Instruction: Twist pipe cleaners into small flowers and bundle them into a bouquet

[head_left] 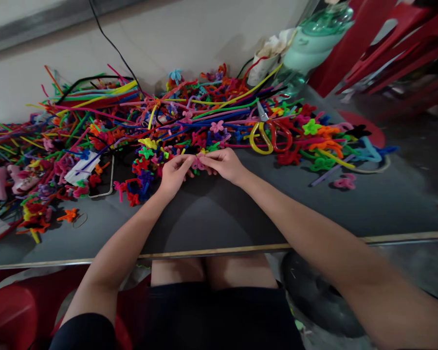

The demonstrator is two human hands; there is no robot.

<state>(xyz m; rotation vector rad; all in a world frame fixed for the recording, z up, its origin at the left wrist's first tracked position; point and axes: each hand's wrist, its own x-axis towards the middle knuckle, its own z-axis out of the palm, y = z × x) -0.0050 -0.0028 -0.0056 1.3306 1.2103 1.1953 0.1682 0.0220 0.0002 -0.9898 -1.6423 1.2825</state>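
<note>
Between the fingertips of both hands is a pink pipe-cleaner flower [197, 163], held just above the dark table near its middle. My left hand [175, 174] pinches its left side with thumb and forefinger. From the other side my right hand [222, 164] pinches it too, so the two hands almost meet. Fingers cover part of the flower. Right behind the hands lie many small pipe-cleaner flowers, among them a pale pink one [216, 127] and a yellow one [148, 143]. Scissors with one yellow and one red handle [262, 138] rest to the right on the heap.
Loose pipe cleaners [91, 99] are heaped along the wall. A green plastic bottle [310, 43] and a white paper cup [262, 68] stand at the back right. A phone-like frame [112, 174] lies left of my hands. The table's front edge [219, 251] runs above my lap.
</note>
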